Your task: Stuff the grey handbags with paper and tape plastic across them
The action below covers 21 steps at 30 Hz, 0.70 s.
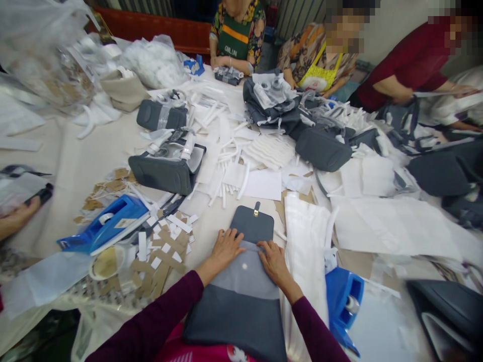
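Note:
A dark grey handbag (237, 314) lies in front of me, its near end against my body. Its flap (252, 223) points away from me and carries a small gold clasp (256, 213) on a tab. Between flap and body, a thin translucent sheet (245, 274) covers the bag, with a pale round spot in it. My left hand (225, 250) rests with fingers spread on the left edge, where sheet and flap meet. Across from it, my right hand (273, 259) lies on the right edge, fingers apart and bent a little. Neither hand grasps anything visible.
Blue tape dispensers (109, 218) stand left and right (343, 301). White padding (305, 251) lies right of the bag. Card scraps (162, 251) are scattered at left. Stuffed grey bags (162, 171) and white strips fill the table's far side, where several co-workers sit or stand.

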Each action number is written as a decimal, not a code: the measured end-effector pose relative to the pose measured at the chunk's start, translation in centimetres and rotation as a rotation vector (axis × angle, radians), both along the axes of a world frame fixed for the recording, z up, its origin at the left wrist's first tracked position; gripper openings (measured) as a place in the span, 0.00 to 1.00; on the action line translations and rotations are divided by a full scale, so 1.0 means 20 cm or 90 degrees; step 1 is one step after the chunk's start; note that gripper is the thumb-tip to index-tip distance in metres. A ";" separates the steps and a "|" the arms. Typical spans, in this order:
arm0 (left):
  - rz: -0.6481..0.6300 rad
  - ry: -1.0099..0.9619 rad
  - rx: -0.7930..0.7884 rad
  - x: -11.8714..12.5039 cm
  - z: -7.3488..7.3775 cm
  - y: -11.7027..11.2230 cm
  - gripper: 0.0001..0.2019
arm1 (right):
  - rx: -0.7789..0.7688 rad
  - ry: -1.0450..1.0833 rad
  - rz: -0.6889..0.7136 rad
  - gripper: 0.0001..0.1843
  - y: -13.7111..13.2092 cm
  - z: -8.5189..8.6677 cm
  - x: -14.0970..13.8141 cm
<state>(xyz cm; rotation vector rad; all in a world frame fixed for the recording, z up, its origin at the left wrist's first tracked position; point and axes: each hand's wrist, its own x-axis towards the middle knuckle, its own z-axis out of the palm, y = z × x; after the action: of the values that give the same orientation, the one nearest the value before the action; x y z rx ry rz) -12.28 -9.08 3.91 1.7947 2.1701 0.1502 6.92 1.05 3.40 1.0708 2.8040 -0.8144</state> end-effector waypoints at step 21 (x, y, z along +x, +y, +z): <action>-0.163 -0.142 0.090 -0.01 -0.12 -0.04 0.22 | -0.027 -0.036 -0.039 0.18 0.21 0.07 -1.11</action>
<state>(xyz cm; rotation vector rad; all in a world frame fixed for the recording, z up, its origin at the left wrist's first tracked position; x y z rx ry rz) -12.46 -9.85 1.59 2.0078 1.7993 0.4301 -15.30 5.33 4.88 1.1597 2.7087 -0.8309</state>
